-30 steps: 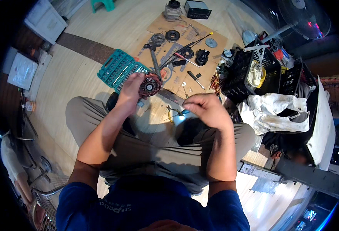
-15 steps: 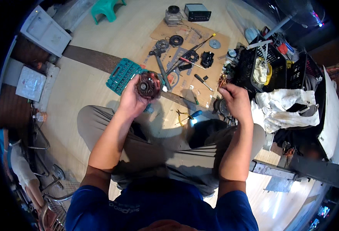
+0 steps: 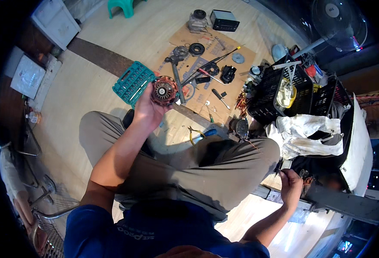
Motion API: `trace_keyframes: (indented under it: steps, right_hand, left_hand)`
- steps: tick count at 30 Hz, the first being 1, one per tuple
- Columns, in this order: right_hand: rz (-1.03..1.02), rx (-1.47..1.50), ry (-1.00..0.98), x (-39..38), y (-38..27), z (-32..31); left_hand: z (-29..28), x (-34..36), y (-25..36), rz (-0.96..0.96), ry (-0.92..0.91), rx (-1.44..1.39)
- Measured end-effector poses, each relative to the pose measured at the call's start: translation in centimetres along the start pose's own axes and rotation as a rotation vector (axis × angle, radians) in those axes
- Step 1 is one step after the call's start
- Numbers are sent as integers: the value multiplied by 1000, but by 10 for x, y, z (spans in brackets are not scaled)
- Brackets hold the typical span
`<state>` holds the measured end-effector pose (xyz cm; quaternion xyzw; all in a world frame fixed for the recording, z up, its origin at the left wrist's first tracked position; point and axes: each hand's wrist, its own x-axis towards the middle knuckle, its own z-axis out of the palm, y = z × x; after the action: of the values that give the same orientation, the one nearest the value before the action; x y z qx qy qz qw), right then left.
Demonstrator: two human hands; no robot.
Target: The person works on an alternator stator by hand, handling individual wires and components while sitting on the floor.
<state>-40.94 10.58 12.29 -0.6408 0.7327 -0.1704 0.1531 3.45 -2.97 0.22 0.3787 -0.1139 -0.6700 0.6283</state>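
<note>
My left hand (image 3: 147, 112) is wrapped round an alternator core (image 3: 164, 90), a round part with copper windings and a dark finned centre, and holds it up over the floor. Beyond my left knee, partly behind that hand, lies an open green socket set case (image 3: 131, 81). Out to the right, past my right knee, my right hand (image 3: 292, 185) is low with its fingers closed together. What they grip, if anything, is too small and dark to name. Just above those fingertips is a small pale ribbed piece (image 3: 286, 164).
A cardboard sheet (image 3: 206, 101) ahead bears a hammer (image 3: 177, 77), screwdrivers and several dark round parts. Yellow-handled pliers (image 3: 192, 135) lie between my legs. Black crates (image 3: 262, 105), a white cloth (image 3: 305, 135) and a standing fan (image 3: 333, 26) occupy the right side.
My right hand has moved from near the copper wires beside the cardboard, back and down past my right knee. My left hand still holds the alternator core, its round face now turned more upward.
</note>
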Motion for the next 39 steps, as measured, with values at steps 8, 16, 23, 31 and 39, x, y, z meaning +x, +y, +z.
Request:
trace_keyframes:
  steps: [8,16,23,31,39]
  right_hand:
    - [168,164,-53,-3,205,38]
    - [198,-369,-328,23,95,13]
    - [-174,851,206,4,-170,22]
    - [-327,391,-365,90,-235,165]
    - [-607,321,-150,110,-203,164]
  left_hand:
    - [5,-12,4,-25,-24,131]
    - [6,-30,-7,67,-128,170]
    - [5,-29,-12,57,-169,243]
    - [9,-33,-14,219,-115,231]
    - [-3,-31,-18,62,-56,411]
